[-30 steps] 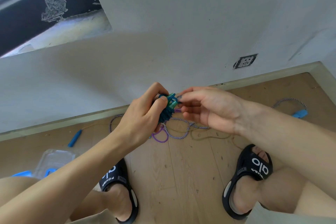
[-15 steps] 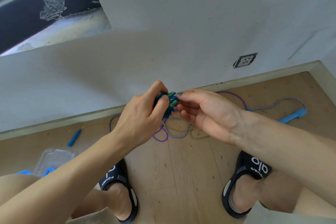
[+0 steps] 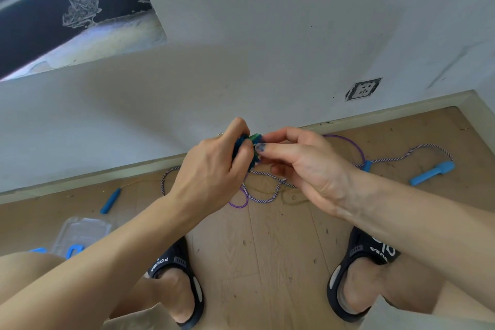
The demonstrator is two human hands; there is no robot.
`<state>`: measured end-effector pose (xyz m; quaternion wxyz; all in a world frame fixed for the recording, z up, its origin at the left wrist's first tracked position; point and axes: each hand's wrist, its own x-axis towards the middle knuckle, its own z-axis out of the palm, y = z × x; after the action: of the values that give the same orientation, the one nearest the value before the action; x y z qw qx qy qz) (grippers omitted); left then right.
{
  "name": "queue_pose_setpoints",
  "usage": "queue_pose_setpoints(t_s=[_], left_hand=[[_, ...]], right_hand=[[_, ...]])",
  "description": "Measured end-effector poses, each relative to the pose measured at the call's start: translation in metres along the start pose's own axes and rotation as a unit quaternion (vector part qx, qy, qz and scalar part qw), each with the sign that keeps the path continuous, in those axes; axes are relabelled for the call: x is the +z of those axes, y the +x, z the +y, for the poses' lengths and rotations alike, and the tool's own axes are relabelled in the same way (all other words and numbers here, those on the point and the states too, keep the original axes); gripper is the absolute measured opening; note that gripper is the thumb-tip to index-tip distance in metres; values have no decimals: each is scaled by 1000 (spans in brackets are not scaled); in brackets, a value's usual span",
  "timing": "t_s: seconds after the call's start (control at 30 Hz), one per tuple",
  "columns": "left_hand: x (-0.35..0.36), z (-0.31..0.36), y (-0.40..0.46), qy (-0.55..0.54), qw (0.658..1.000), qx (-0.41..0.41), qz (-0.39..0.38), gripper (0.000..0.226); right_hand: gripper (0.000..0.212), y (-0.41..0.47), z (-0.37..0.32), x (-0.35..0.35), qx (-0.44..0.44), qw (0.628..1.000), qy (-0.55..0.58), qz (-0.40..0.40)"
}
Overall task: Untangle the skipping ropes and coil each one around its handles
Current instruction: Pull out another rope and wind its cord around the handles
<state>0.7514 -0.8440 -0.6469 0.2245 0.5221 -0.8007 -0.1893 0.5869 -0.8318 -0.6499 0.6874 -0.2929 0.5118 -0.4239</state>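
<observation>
Left of the grip, on the floor: a blue handle (image 3: pixel 110 200) and a clear tray (image 3: pixel 83 230), both well apart from it. The dark teal coil (image 3: pixel 242 149) is clamped in the left hand (image 3: pixel 211 171), fingers curled round it, likely so the wraps are kept from springing loose. Its green handle ends (image 3: pixel 255 138) are pinched by the right hand (image 3: pixel 300 166), probably for tucking the tail. Below and right of the grip, the striped rope (image 3: pixel 263 197) and purple rope (image 3: pixel 356 146) are left tangled, with a blue handle (image 3: pixel 431 173) far right.
</observation>
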Motion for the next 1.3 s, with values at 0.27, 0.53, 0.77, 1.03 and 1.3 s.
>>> queue_pose_setpoints(t_s=[0.27,0.53,0.77,1.03,1.3], left_hand=[[10,2,0,70,997,18,12,23],[8,5,5,-26,1000,-4,9,13],[5,13,8,-121,991,-54,-26,14],[4,14,6,-115,992,-49,-6,13],[3,17,8,-136,989,-61,5,15]], right_hand=[[13,3,1,1,12,999,36,20],[9,6,0,-1,-72,996,-56,21],[7,7,5,-2,-213,944,-243,72],[5,5,2,0,-197,961,-180,75],[8,4,1,6,-163,979,-101,72]])
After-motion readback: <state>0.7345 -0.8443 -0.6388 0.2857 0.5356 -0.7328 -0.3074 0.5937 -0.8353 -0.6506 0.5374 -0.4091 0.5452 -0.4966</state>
